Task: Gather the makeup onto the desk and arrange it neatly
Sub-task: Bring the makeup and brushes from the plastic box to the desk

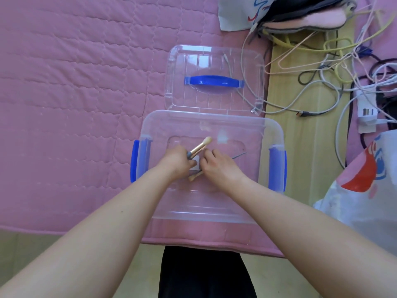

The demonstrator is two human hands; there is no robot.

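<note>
A clear plastic storage box with blue side latches stands open on a pink quilted bed. Both of my hands are inside it. My left hand grips a makeup brush with a gold ferrule and pale bristles pointing up and right, together with other small items including something white. My right hand rests beside it with fingers curled on the same bundle; what it pinches is hidden. A wooden handle end sticks out below the hands. A thin dark stick lies in the box right of my right hand.
The box's clear lid with a blue handle lies flat just behind the box. A tangle of cables covers the wooden strip at right. White printed plastic bags sit at the right edge and top.
</note>
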